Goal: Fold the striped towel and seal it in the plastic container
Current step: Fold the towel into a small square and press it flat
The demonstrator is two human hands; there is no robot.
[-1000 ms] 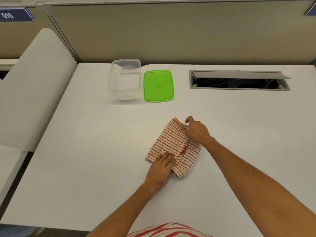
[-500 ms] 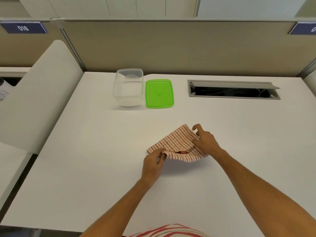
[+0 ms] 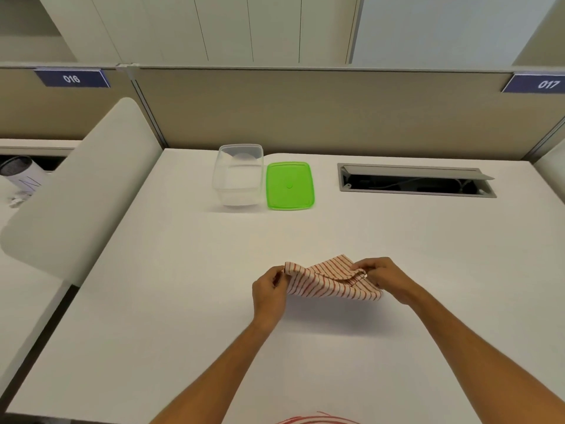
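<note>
The red-and-white striped towel (image 3: 328,281), folded small, hangs just above the white desk between my hands. My left hand (image 3: 269,293) pinches its left edge. My right hand (image 3: 385,280) grips its right edge, fingers curled over the fold. A shadow lies on the desk under the towel. Farther back stands the clear plastic container (image 3: 238,175), open and empty. Its green lid (image 3: 289,185) lies flat right beside it on the right.
An open grey cable tray (image 3: 415,180) is sunk into the desk at the back right. A beige partition (image 3: 305,111) closes off the far edge. A white rounded divider (image 3: 82,191) borders the left side, with another desk beyond it.
Both hands have lifted the folded towel off the desk and now hold it by its two ends. The camera has tilted up, so more of the partition shows.
</note>
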